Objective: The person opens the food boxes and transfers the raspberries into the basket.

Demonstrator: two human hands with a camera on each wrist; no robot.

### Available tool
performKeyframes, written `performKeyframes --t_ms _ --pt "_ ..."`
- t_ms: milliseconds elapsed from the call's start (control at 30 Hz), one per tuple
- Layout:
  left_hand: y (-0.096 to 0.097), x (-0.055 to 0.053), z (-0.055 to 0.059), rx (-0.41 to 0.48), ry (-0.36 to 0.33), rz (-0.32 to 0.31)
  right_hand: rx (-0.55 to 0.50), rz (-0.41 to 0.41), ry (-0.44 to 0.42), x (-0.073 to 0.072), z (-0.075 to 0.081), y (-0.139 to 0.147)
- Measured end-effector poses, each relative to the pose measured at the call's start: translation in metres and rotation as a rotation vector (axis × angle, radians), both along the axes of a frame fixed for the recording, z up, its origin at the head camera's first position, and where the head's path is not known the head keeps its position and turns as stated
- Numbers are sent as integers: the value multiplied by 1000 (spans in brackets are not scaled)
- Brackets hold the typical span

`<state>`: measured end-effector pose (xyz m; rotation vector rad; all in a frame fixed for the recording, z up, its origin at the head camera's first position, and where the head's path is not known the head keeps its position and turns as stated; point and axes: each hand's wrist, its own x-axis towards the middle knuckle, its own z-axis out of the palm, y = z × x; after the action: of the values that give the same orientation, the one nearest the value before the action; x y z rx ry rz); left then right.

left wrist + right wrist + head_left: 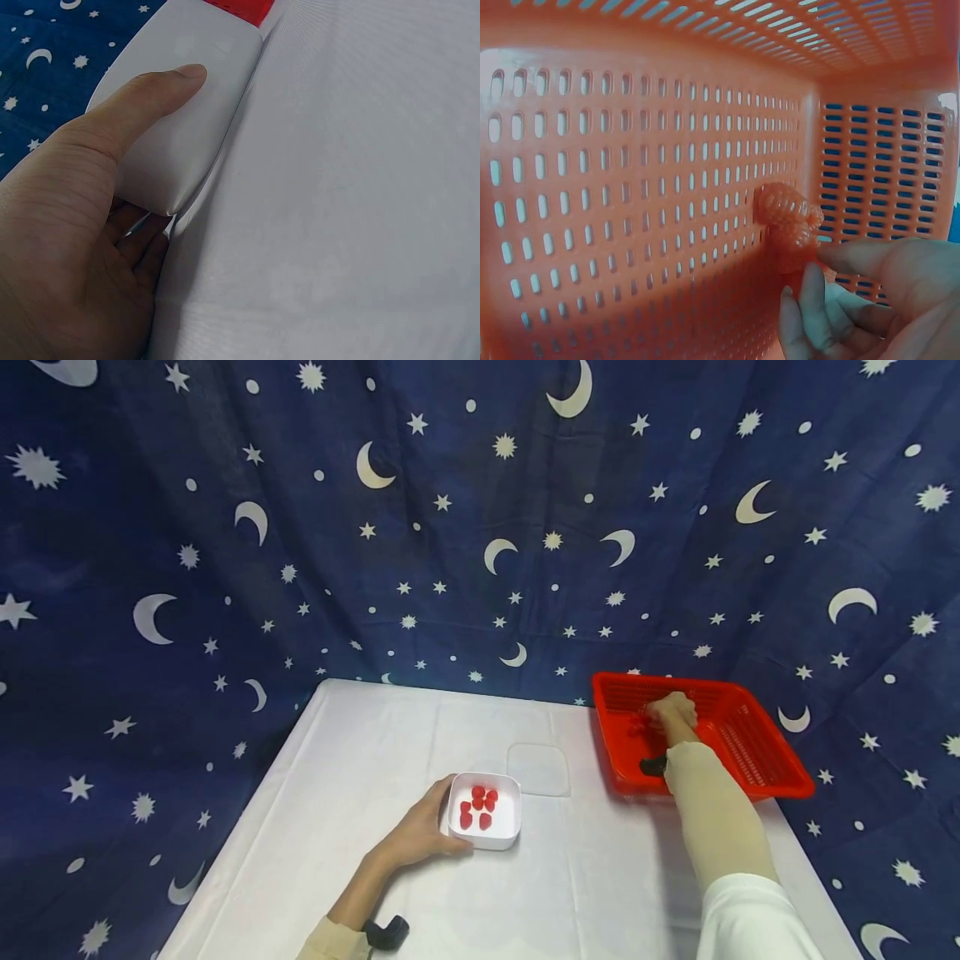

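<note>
Some glossy, bumpy red raspberries (787,204)

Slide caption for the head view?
Left hand grips a white container holding red raspberries; right hand reaches into a red plastic basket.

We list one square white container (508,814), upright, red raspberries (485,821) scattered on its floor. Right of it, we note one slotted red basket (738,743), more raspberries (789,204) inside.

Dark blue curtain (450,547) with pale moon-and-star print behind white-covered table (517,902).
</note>
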<state>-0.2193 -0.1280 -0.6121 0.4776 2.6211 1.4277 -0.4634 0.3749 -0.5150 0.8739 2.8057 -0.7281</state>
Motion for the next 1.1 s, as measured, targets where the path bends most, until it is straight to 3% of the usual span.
performKeyframes --t_ms 33,267,400,633,733,900,1100 --pt "0 0 0 -1 3 -1 5 -7 3 6 6 -7" --pt "0 1 1 -12 4 -3 21 -13 8 13 10 -4" --pt "-1 0 3 -8 6 -2 59 -15 22 17 20 -9" --pt "-1 -2 3 -14 11 -8 -16 -83 197 22 60 -23" --pt "-1 -4 4 -15 13 -5 -34 -60 301 28 78 -33" --pt "-1 -6 5 -23 17 -1 -44 105 528 51 109 -64" --pt "0 -5 4 -20 10 -3 -23 450 811 85 120 -116"
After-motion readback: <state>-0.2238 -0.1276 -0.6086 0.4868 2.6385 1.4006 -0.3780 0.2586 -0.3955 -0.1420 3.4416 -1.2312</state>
